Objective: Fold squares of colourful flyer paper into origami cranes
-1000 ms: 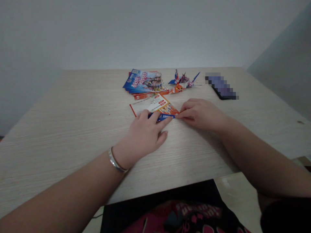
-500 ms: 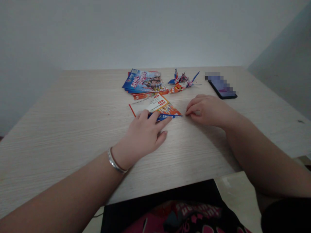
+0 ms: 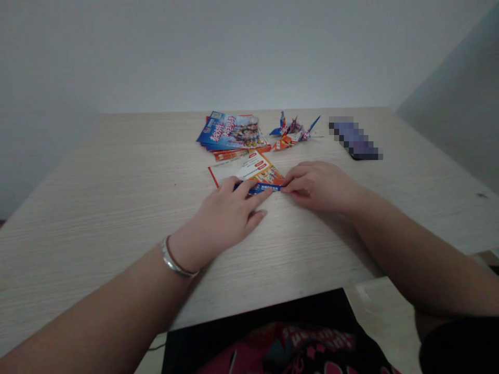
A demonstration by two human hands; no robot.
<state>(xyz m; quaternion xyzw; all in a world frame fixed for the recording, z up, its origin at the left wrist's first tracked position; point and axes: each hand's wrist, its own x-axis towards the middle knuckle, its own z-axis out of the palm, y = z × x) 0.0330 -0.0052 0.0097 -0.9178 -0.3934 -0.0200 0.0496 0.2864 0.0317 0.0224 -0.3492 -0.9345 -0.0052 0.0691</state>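
Observation:
A printed paper flyer (image 3: 249, 167) lies on the table in front of me, with a blue strip folded over along its near edge. My left hand (image 3: 230, 210) rests on that strip with its fingers spread, the index finger reaching along the fold. At the paper's right corner, my right hand (image 3: 314, 186) has thumb and fingers pinched together on the tip. The fingers hide the corner itself. A silver bangle (image 3: 175, 261) is on my left wrist.
Behind the flyer lies a stack of colourful flyers (image 3: 234, 131). Right of it sit folded paper cranes (image 3: 292, 134), overlapping each other. A blurred-out phone (image 3: 355, 137) is farther right. The pale wooden table (image 3: 128, 171) meets a wall at its back edge.
My right hand has moved left from beside the paper and now pinches its right corner. My left hand has shifted very slightly left, still pressing on the fold.

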